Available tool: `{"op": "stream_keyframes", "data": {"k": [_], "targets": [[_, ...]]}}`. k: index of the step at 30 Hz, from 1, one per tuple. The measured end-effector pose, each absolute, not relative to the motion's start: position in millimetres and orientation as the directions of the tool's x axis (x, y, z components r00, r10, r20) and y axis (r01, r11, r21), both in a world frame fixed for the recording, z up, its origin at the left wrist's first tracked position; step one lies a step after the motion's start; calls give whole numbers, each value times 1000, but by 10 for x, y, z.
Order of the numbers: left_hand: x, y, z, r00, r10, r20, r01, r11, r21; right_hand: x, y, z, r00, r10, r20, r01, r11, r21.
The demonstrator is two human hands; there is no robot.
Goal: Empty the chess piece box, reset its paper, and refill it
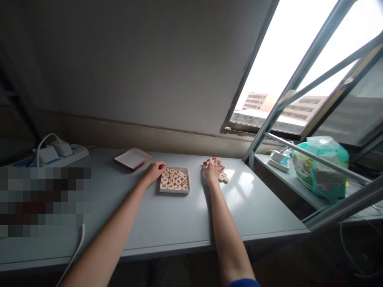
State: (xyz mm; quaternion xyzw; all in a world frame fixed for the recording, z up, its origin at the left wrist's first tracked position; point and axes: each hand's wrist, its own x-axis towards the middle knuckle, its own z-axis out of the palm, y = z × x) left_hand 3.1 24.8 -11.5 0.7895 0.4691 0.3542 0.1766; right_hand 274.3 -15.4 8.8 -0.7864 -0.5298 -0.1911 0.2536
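An open shallow white box (175, 191) sits on the grey table, filled with rows of round wooden Chinese chess pieces (172, 180) marked with characters. At its far left corner, my left hand (154, 172) is closed, with the fingertips curled over the rim. My right hand (212, 169) is to the right of the box, palm down and fingers apart, over a small pile of loose chess pieces (224, 177). Part of that pile is hidden beneath the hand. One piece (205, 164) shows by its left side.
Behind my left hand lies the box lid (133, 159), inner side up. A power strip (64, 154) with plugs and cables is at the far left. On the right, a metal ladder frame (271, 119) rises beside the table, with a green plastic bag (321, 167) beyond it.
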Motion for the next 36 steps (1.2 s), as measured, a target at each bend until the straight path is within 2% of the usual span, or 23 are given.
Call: {"op": "stream_keyframes", "data": {"k": [9,15,19,22,25,27,33,36], "targets": [[46,262,-127,298,874,383,619,-483,620,2758,-188,50,266,824,500,963,-251,-97],[52,260,-119,298,872,388,633,-485,604,2803,-200,17,257,790,556,962,-265,-68],[39,271,-113,317,870,379,622,-492,609,2734,-236,96,270,775,572,959,-267,-91],[27,277,-114,305,873,381,622,-486,615,2577,-290,189,177,811,558,983,-119,-139],[22,267,-107,302,873,384,621,-485,616,2379,-360,268,-98,908,407,975,171,-145],[23,254,-99,304,872,385,619,-488,616,2267,-408,307,-218,917,335,956,269,-115],[23,229,-82,297,872,388,623,-485,614,2154,-519,400,-262,876,405,959,282,10],[22,241,-90,301,871,389,624,-488,610,2149,-545,402,-278,902,329,957,291,10]]}}
